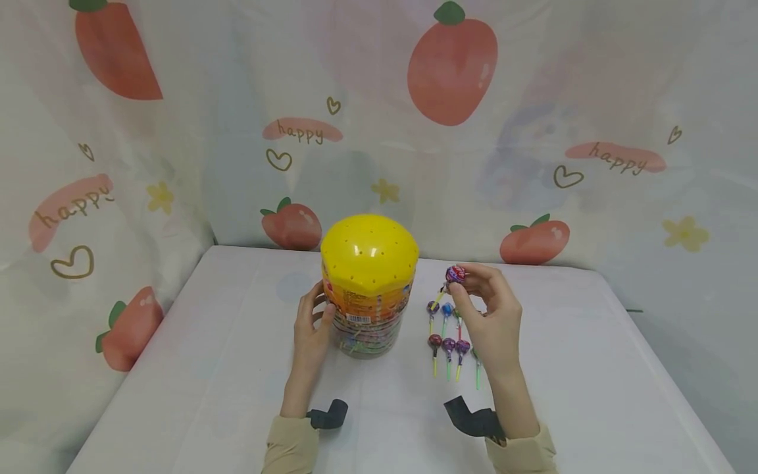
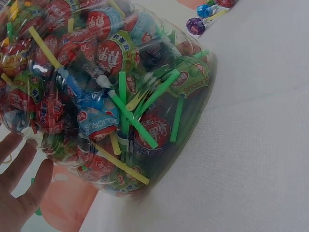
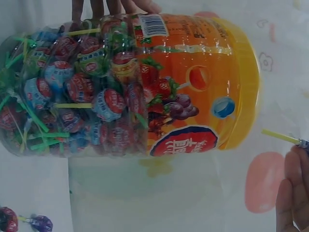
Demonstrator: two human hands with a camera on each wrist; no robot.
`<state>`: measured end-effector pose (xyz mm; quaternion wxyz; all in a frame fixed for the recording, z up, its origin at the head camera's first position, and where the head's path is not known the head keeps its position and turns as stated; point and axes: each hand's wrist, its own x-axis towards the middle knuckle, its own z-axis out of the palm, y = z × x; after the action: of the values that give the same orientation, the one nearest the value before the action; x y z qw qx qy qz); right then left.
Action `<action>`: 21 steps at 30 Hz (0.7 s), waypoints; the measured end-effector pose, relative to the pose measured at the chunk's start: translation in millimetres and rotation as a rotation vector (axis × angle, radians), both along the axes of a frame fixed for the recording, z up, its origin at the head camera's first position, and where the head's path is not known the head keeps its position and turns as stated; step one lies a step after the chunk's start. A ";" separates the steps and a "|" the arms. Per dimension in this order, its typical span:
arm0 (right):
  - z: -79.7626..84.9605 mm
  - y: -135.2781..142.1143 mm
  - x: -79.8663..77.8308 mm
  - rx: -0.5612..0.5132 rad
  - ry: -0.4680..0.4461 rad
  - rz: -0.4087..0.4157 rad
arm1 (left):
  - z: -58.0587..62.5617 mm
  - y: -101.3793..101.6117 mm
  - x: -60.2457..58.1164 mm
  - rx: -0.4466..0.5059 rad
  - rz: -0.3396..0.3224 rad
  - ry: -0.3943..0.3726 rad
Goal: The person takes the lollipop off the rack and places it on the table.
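Note:
A clear plastic jar (image 1: pixel 367 332) with a yellow lid (image 1: pixel 370 253) and an orange label (image 3: pixel 193 87) stands upright on the table. Wrapped lollipops (image 2: pixel 111 63) with green and yellow sticks fill its lower part. My left hand (image 1: pixel 312 329) rests against the jar's left side, its fingers spread along the wall. To the right of the jar, my right hand (image 1: pixel 494 313) pinches a lollipop (image 1: pixel 454 274) by its wrapped head, above the table. Its yellow stick points down and to the left. In the right wrist view only that stick and a little of the wrapper show.
Below my right hand, several lollipops lie in rows, among them a dark red one (image 1: pixel 435 341), a purple one (image 1: pixel 448 345) and a blue one (image 1: pixel 447 309). The hand covers part of these rows. A printed curtain (image 1: pixel 355 79) hangs behind the white table (image 1: pixel 207 368).

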<state>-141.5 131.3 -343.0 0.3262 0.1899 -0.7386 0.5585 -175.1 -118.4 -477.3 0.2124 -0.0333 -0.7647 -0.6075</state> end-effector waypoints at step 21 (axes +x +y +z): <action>-45.7 20.6 10.2 -0.057 -0.158 -0.069 | 2.0 0.3 1.8 -0.010 0.004 0.006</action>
<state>-131.4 151.8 -388.7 0.2913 0.1102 -0.7519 0.5810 -173.3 -118.1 -475.3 0.2155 -0.0348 -0.7672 -0.6031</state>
